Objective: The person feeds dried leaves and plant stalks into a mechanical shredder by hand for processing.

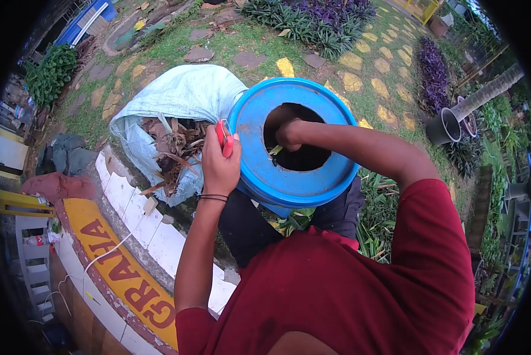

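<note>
A blue barrel point(251, 127) stands upright between the knees, with a large round hole cut in its lid. My right hand point(290, 135) reaches through that hole, its fingers curled near a thin yellow-green leaf piece point(275, 150); whether it grips the piece is unclear. On the barrel's left side, my left hand point(213, 161) is wrapped round a small tool with red handles point(224, 139). Left of it lies an open white woven sack point(188, 89) with dry brown leaves point(174, 148) showing in its mouth. The inside of the barrel is dark.
A curved white-tiled edge point(159, 231) and a yellow lettered band point(120, 269) run along the lower left. Stepping stones point(352, 81) cross the grass behind the barrel. A grey pot point(444, 127) sits by a trunk at right, and purple plants point(330, 18) grow at the top.
</note>
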